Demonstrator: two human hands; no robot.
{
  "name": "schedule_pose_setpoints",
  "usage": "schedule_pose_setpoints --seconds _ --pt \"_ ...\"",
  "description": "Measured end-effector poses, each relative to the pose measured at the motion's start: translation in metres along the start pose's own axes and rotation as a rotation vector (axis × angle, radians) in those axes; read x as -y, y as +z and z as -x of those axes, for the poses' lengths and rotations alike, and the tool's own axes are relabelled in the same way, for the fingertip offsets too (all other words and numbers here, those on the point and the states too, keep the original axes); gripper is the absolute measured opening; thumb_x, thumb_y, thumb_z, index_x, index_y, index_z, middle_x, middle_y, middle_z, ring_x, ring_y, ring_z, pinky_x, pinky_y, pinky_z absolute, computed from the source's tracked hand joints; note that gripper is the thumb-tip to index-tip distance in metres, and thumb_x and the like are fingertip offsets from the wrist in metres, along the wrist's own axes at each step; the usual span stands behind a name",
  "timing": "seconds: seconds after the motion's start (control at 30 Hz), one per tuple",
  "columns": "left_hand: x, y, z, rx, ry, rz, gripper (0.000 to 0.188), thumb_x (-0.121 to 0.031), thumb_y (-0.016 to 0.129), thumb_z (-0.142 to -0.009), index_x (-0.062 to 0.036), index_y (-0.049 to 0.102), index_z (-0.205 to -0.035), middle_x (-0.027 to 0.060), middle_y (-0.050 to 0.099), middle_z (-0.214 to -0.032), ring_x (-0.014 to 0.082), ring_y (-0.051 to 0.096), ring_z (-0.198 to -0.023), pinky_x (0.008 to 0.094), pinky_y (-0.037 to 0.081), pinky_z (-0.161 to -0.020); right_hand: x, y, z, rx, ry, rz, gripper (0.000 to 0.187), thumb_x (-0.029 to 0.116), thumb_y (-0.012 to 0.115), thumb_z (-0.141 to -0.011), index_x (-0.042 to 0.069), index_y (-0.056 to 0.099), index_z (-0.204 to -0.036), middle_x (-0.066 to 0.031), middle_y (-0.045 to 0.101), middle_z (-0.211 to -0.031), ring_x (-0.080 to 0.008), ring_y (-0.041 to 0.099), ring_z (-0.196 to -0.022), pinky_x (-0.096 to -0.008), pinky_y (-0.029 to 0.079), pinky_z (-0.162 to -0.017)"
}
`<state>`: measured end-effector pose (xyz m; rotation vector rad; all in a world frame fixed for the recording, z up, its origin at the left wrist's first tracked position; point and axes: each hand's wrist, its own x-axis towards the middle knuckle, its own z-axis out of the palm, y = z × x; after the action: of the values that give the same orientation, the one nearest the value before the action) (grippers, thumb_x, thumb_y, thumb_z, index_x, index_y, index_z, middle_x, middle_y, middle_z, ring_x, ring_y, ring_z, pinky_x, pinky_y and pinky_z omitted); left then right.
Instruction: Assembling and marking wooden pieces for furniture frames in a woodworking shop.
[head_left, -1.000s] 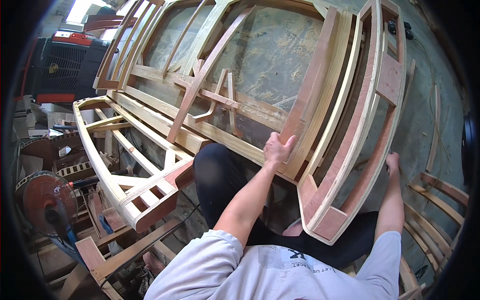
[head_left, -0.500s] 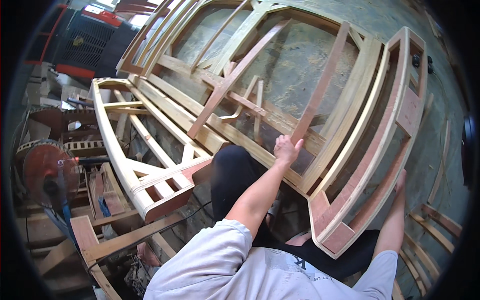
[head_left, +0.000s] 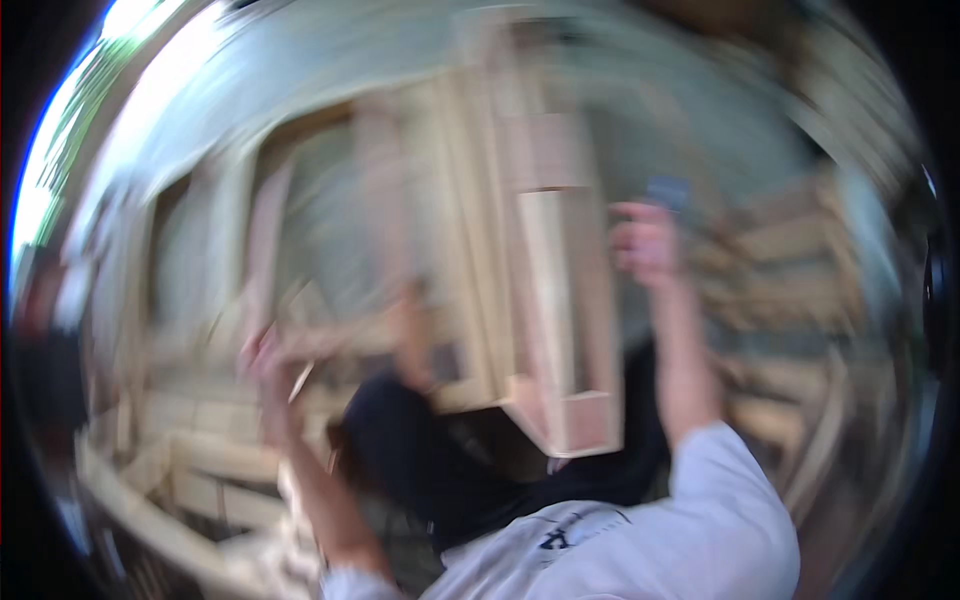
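Motion smears the whole view. My left hand is at the lower end of a reddish wooden slat; whether its fingers grip the slat is too blurred to tell. A thin pale streak shows beside that hand. My right hand is raised to the right of a long curved wooden frame part, apart from it. Just above its fingers is a small dark blue thing, which I cannot identify or tell to be held. The frame part rises from between my legs, its blunt end near my lap.
A large wooden frame with several slats lies ahead on the grey floor. Another slat crosses one of its openings. More timber pieces lie at the right, and a pale curved frame is at the lower left.
The view has swung right. My left hand has left the right-hand slat and is now by another one farther left. My right hand has come up from beside the curved part.
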<state>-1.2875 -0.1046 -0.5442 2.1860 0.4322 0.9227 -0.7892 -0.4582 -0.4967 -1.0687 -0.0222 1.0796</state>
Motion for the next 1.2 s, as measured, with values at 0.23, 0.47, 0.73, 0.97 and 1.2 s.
schedule_pose_setpoints --seconds 0.23,0.47,0.73,0.97,1.2 --pt "-0.133 0.219 -0.131 0.089 0.047 -0.067 0.035 -0.013 0.069 -0.087 0.0006 0.057 -0.116 0.0163 0.058 -0.114 0.0298 0.057 -0.101 0.0405 0.045 -0.091 0.004 0.08 0.143 -0.44 -0.666 0.806 0.024 0.025 0.057 -0.095 0.005 0.065 -0.087 0.0002 0.058 -0.061 -0.0077 0.052 -0.055 -0.0285 0.043 -0.053" --pt "-0.212 0.386 -0.106 0.722 0.901 0.365 0.041 -0.023 0.072 -0.081 -0.0069 0.058 -0.116 0.0182 0.06 -0.118 0.0386 0.053 -0.111 0.0525 0.036 -0.1 0.014 0.097 0.326 -0.691 -0.752 0.605 0.055 0.049 0.034 -0.102 -0.001 0.058 -0.098 -0.0051 0.059 -0.065 -0.0106 0.056 -0.054 -0.0252 0.046 -0.052" --pt "-0.224 0.372 -0.102 0.991 0.725 -0.059 0.067 -0.055 0.051 -0.09 -0.0009 0.062 -0.053 0.0218 0.056 -0.053 0.0401 0.06 -0.056 0.0525 0.045 -0.055 -0.017 0.13 0.483 -1.311 -0.878 0.762 0.04 0.038 0.047 -0.1 0.004 0.064 -0.089 -0.0007 0.057 -0.059 -0.0081 0.05 -0.045 -0.0252 0.039 -0.042" --pt "-0.23 0.389 -0.094 1.025 0.673 -0.219 0.053 -0.053 0.055 -0.086 -0.0083 0.07 -0.062 0.0187 0.064 -0.063 0.0386 0.065 -0.065 0.0474 0.052 -0.063 -0.049 0.132 0.56 -1.777 -0.631 0.544 0.031 0.032 0.051 -0.099 0.006 0.065 -0.109 -0.007 0.067 -0.07 -0.0098 0.056 -0.046 -0.0258 0.049 -0.047" --pt "-0.247 0.382 -0.099 1.013 0.613 -0.162 0.051 -0.051 0.06 -0.083 -0.0059 0.068 -0.062 0.0204 0.063 -0.064 0.0402 0.065 -0.068 0.0479 0.051 -0.067 0.006 -0.009 0.536 -1.931 -0.589 1.541 0.035 0.028 0.07 -0.082 0.006 0.061 -0.107 -0.0195 0.066 -0.092 -0.037 0.064 -0.09 -0.0455 0.05 -0.077"
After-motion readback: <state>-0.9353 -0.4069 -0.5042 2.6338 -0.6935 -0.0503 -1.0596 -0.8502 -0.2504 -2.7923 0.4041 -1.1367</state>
